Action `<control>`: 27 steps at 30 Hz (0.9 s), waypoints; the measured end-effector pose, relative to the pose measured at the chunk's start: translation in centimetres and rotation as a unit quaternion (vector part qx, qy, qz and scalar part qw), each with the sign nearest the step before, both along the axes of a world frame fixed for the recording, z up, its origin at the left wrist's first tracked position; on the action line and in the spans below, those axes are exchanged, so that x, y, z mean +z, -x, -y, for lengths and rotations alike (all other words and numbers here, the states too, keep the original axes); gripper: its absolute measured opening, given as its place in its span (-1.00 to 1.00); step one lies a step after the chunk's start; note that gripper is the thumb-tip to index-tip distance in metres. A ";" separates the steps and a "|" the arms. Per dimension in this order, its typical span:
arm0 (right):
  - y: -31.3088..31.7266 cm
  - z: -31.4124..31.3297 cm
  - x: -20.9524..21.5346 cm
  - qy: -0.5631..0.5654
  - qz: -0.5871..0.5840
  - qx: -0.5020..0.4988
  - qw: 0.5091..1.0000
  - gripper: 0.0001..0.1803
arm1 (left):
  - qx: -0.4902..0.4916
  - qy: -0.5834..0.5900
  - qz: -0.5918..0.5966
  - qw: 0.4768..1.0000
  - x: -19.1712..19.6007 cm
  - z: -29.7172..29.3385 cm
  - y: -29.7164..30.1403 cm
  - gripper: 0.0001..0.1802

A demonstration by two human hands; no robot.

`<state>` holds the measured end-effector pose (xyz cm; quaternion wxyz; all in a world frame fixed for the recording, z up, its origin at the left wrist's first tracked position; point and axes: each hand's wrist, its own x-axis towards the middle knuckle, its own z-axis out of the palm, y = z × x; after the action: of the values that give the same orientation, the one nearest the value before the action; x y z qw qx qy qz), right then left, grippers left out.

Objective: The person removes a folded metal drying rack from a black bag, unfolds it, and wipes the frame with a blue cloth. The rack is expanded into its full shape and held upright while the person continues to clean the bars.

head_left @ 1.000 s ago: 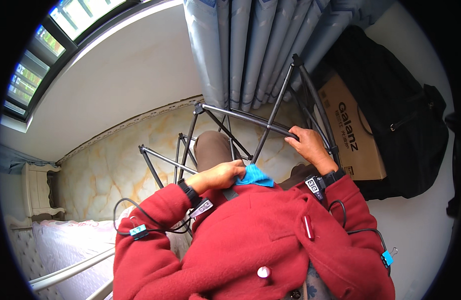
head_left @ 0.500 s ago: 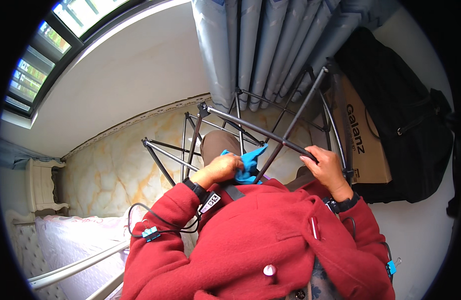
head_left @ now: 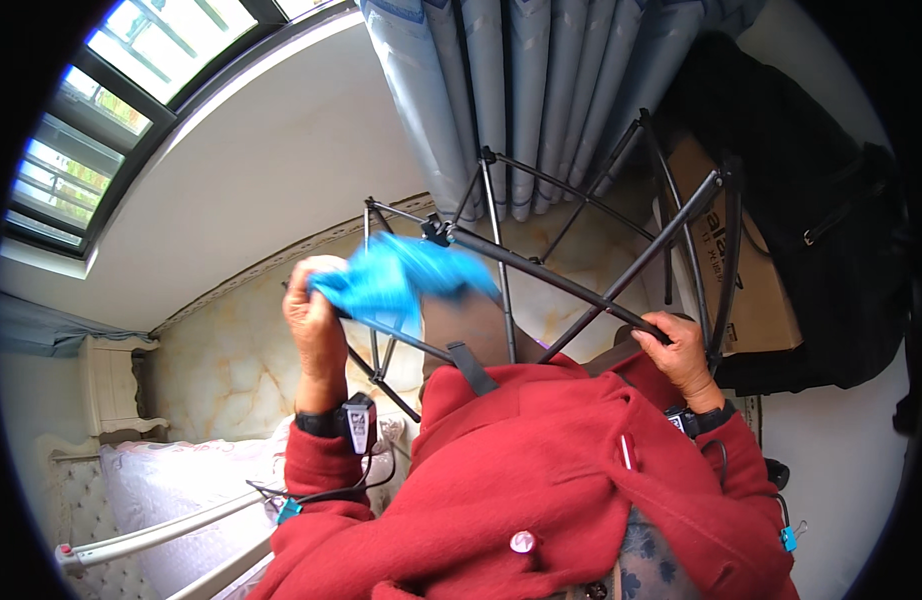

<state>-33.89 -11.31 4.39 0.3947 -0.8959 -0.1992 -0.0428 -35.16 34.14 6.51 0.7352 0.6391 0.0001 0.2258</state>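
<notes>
My left hand point(head_left: 317, 305) is closed on one end of a bright blue cloth point(head_left: 396, 275), which is spread out and smeared by motion. The cloth hangs to the right of that hand, over the near-left part of a folding frame point(head_left: 566, 285) of dark metal tubes with black joints. Crossed tubes of this frame stand in front of my body. My right hand point(head_left: 678, 350) grips the lower end of one dark tube on the right side. A short black strap point(head_left: 471, 370) lies across my lap at the frame's near edge.
A large black bag point(head_left: 791, 220) leans at the right with a brown cardboard box point(head_left: 756, 285) against it. Blue curtains point(head_left: 526, 110) hang behind the frame. At the lower left are a bed point(head_left: 186, 475) and a white rail point(head_left: 181, 520); the floor is marble-patterned tile point(head_left: 231, 370).
My left hand has moved left and up, carrying the blue cloth away from the tube crossing near my lap and opening it out. The frame has shifted to the right, with my right hand still on it.
</notes>
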 end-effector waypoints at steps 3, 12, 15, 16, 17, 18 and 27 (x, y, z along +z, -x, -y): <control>0.2 0.2 -0.8 -0.011 0.010 -0.008 1.000 -0.83 | 0.139 -0.208 0.040 0.967 -1.8 0.1 -1.4 -0.86; 1.9 2.5 -2.2 -0.042 -0.019 -0.055 0.997 -0.85 | -0.111 -0.204 -0.156 0.960 -11.2 4.9 -5.2 -0.64; 2.1 3.8 -3.6 -0.033 -0.009 -0.061 0.998 -0.85 | -0.162 -0.192 -0.184 0.950 -9.9 5.7 -5.9 -0.54; 2.2 4.4 -4.1 -0.044 -0.026 -0.073 0.996 -0.85 | -0.180 -0.212 -0.183 0.943 -9.2 6.3 -6.0 -0.57; 2.3 4.9 -4.6 -0.040 -0.068 -0.089 0.993 -0.85 | -0.215 -0.214 -0.171 0.937 -8.4 7.1 -6.0 -0.60; 2.2 5.4 -5.2 -0.044 -0.091 -0.099 0.990 -0.84 | -0.217 -0.224 -0.164 0.936 -7.6 7.9 -5.9 -0.64; 2.8 5.9 4.3 -0.022 -0.042 -0.082 0.996 -0.88 | -0.243 -0.294 -0.130 0.915 -1.9 11.2 -3.8 -0.70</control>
<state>-36.74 -17.21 8.67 0.4174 -0.9013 -0.1079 -0.0420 -31.38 22.95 4.56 0.5397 0.8305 -0.1262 -0.0555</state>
